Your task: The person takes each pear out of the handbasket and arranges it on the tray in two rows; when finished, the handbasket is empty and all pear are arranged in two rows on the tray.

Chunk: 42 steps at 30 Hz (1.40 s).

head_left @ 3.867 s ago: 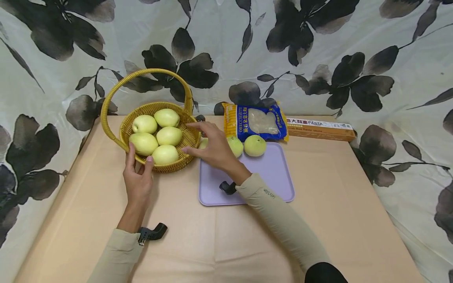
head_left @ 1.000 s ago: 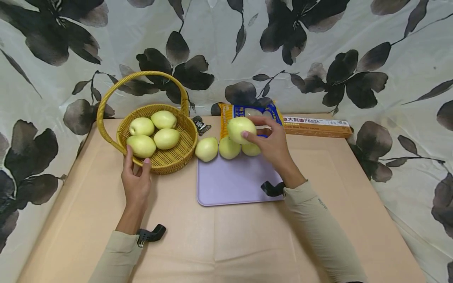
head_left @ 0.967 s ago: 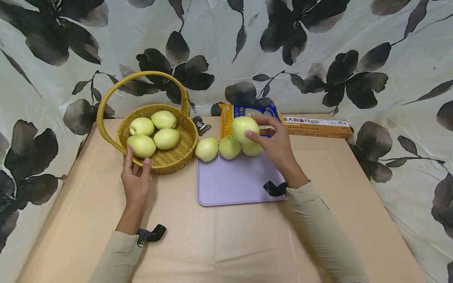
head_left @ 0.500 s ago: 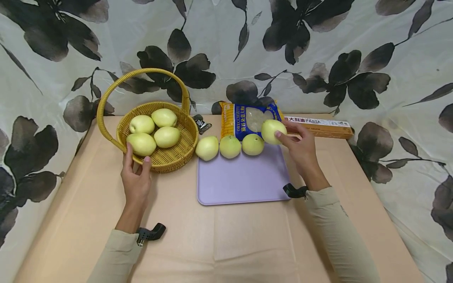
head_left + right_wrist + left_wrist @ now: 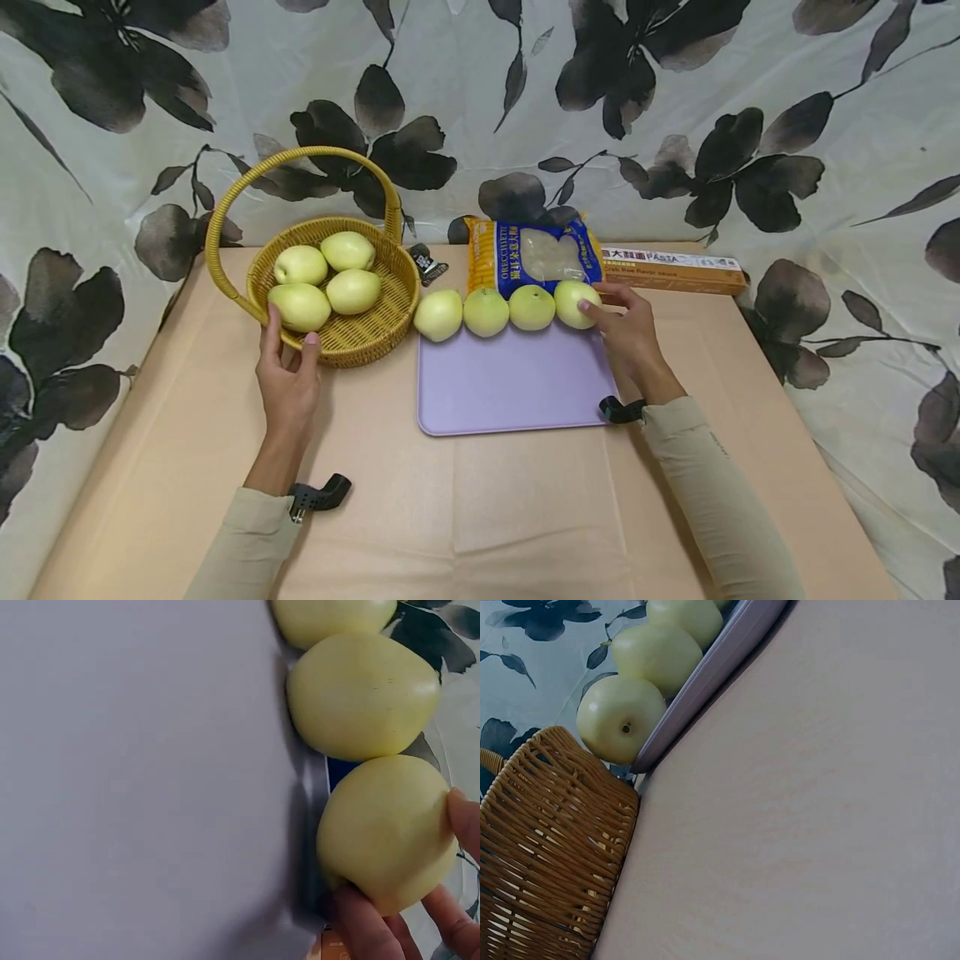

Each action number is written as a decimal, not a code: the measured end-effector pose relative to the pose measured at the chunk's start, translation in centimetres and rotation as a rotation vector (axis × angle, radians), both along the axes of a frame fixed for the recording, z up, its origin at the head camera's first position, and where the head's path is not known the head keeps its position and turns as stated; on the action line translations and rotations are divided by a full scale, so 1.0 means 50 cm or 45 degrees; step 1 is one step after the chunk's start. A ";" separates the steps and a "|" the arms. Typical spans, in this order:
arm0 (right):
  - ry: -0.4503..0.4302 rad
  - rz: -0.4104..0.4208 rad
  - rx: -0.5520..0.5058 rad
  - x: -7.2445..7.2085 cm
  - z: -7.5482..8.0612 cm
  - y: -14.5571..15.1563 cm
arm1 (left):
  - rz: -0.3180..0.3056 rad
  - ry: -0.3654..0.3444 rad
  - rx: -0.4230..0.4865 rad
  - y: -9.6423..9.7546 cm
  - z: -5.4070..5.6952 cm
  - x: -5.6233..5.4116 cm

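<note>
A yellow wicker basket (image 5: pixel 367 337) with a tall handle stands on the left and holds several pale yellow-green apples (image 5: pixel 353 292). My left hand (image 5: pixel 288 387) holds its near-left side, index finger and thumb against the wicker. Along the far edge of the lilac tray (image 5: pixel 517 387) runs a row of similar apples (image 5: pixel 486 312), touching or nearly touching. At the row's right end my right hand (image 5: pixel 630 333) grips the last apple (image 5: pixel 576 305) between thumb and fingers. In the right wrist view the fingers (image 5: pixel 364 926) wrap that apple, which lies against its neighbour (image 5: pixel 364 694).
Behind the row lies a blue and yellow bag of orecchiette (image 5: pixel 536 254). A long pasta box (image 5: pixel 675 270) sits right of it, against the floral cloth backdrop. A small black packet (image 5: pixel 427 265) lies between basket and bag.
The right hand has carried an apple from the basket rightward, over the row, and lowered it at the row's right end. The left hand stays at the basket.
</note>
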State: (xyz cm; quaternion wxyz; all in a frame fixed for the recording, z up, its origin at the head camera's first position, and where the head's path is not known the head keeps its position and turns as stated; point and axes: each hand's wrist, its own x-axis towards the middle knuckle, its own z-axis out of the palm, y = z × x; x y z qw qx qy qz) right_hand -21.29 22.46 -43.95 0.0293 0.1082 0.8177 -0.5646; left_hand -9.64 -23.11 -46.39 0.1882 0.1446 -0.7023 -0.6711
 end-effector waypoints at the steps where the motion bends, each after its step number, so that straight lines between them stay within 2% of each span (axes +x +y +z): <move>1: 0.018 0.001 0.018 0.000 -0.003 -0.003 | 0.001 0.002 0.001 -0.001 0.000 0.000; 6: 0.131 0.000 0.176 -0.001 -0.010 -0.012 | -0.003 0.026 0.031 -0.003 0.000 0.001; 9: 0.156 -0.007 0.289 0.002 -0.006 -0.015 | -0.015 0.036 0.041 -0.003 -0.001 0.000; 13: 0.163 0.028 0.373 0.010 0.004 -0.015 | -0.014 0.026 0.030 -0.002 -0.001 0.000; 16: 0.130 0.074 0.364 0.019 0.010 -0.012 | -0.014 0.020 0.033 -0.002 -0.002 0.000; 21: 0.082 0.115 0.270 0.032 0.010 -0.005 | -0.021 0.033 0.046 -0.005 -0.004 -0.002; 26: 0.124 0.108 0.307 0.042 0.014 -0.004 | -0.025 0.034 0.048 -0.007 -0.004 -0.003; 30: 0.259 0.069 0.402 0.042 0.031 -0.024 | -0.033 0.033 0.039 -0.004 -0.002 -0.003; 34: 0.444 0.058 0.483 0.043 0.064 -0.077 | -0.026 0.033 0.037 -0.004 -0.002 -0.002; 39: 0.686 0.184 0.443 0.047 0.098 -0.164 | -0.020 0.023 0.020 -0.004 -0.003 -0.001; 42: 0.764 0.265 0.393 0.045 0.110 -0.218 | -0.024 0.021 -0.001 -0.005 -0.003 -0.001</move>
